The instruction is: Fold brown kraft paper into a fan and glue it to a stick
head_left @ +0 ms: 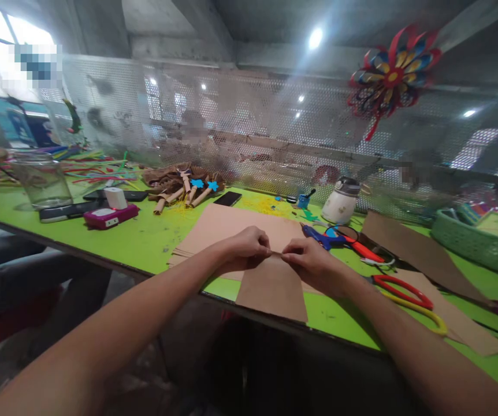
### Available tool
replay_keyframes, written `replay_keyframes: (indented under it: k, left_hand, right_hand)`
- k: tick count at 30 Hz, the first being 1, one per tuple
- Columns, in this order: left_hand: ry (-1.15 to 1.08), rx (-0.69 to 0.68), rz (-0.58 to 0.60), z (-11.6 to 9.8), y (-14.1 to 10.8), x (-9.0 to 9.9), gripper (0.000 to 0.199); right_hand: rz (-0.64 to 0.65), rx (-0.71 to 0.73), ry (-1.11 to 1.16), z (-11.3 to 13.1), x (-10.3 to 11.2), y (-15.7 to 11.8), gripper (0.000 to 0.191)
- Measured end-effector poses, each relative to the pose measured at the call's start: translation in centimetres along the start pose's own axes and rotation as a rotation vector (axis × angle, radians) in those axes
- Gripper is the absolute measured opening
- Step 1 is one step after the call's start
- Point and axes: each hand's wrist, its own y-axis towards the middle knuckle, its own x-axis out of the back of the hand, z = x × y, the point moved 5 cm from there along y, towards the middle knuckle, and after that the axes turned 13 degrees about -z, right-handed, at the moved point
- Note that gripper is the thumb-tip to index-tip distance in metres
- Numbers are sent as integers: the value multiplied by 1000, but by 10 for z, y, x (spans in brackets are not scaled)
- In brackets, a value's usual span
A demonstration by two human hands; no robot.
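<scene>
One brown paper piece (271, 294) lies at the near edge of the green tabletop (158, 245), at 6 o'clock from the stacked sheets (218, 224). Thumb and fingers of the left hand (251, 242) pinch its far edge at 11 o'clock; those of the right hand (309, 257) pinch it at 1 o'clock. Only that narrow edge looks turned over; the rest lies flat, so this piece seems barely begun. Toward 11 o'clock, several paper rolls (201, 197), with blue cutouts (213, 186), look finished, while the stacked sheets remain unrolled.
</scene>
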Motion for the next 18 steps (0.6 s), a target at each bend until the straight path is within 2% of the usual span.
replay_keyframes:
  k: [7, 13, 18]
  left_hand:
    - [37, -68, 73, -5, -1, 1, 20]
    - [5, -46, 49, -10, -12, 5, 17]
    - [-69, 36, 62, -11, -22, 7, 20]
  right_hand:
    - [11, 161, -219, -2, 7, 6, 15]
    - [-1, 264, -396, 4, 9, 3, 11]
    - [23, 270, -493, 6, 11, 0, 7]
